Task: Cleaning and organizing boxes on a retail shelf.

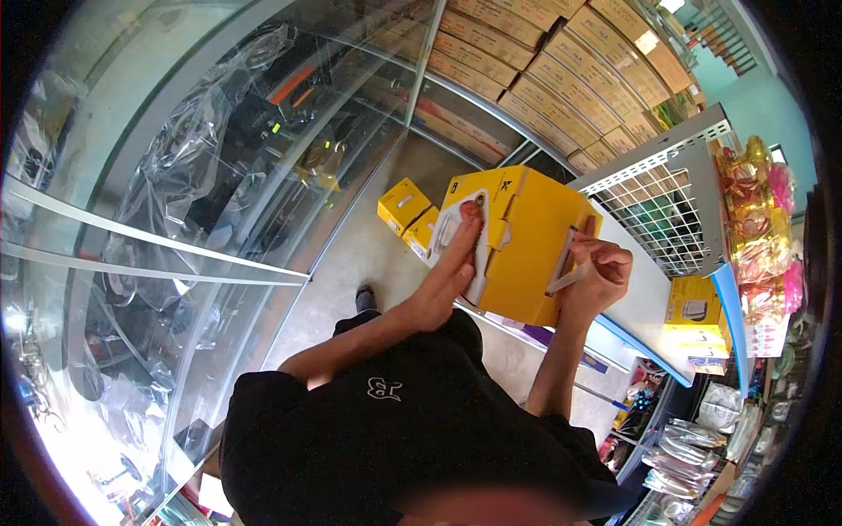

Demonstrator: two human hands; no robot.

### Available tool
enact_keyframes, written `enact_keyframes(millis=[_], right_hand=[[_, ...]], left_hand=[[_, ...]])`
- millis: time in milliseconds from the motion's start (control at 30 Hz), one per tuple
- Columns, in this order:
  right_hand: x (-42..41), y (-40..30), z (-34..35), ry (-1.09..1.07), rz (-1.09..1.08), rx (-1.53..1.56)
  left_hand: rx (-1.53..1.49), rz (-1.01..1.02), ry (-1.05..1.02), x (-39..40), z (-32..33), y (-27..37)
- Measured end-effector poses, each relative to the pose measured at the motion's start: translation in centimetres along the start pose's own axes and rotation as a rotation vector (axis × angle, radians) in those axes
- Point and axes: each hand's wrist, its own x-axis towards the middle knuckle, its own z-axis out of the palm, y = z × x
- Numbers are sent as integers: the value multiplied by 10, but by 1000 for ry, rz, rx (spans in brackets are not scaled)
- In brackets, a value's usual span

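In front of my torso is a large yellow cardboard box (526, 256), tilted, with a printed picture of an appliance on its left side. My left hand (454, 263) lies along that printed side, its fingers stretched upward and holding the box. At the right side of the box, my right hand (602, 273) has its fingers curled on a pale translucent strip (564, 281). Whether the strip is tape or a plastic handle, I cannot tell. The underside of the box is hidden, so what supports it there does not show.
Smaller yellow boxes (404, 204) stand on the floor beside a glass display case (217, 164). A white tabletop (635, 266) with a blue edge runs behind the box. Another yellow box (694, 306) sits at its right end, near a white wire grid (658, 217). Brown cartons (579, 72) are stacked beyond.
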Motion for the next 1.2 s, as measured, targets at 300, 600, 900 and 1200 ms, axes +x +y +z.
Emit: enact_keyframes(millis=[300, 600, 900, 1200], right_hand=[[-3, -1, 7, 48, -4, 8], [6, 2, -8, 31, 42, 22], [47, -6, -83, -45, 78, 451], [65, -30, -97, 235, 71, 400]], left_hand=[[145, -148, -21, 52, -44, -58], [-673, -1085, 384, -23, -56, -137], [-1048, -720, 370, 62, -62, -71], [-991, -764, 326, 63, -11, -37]])
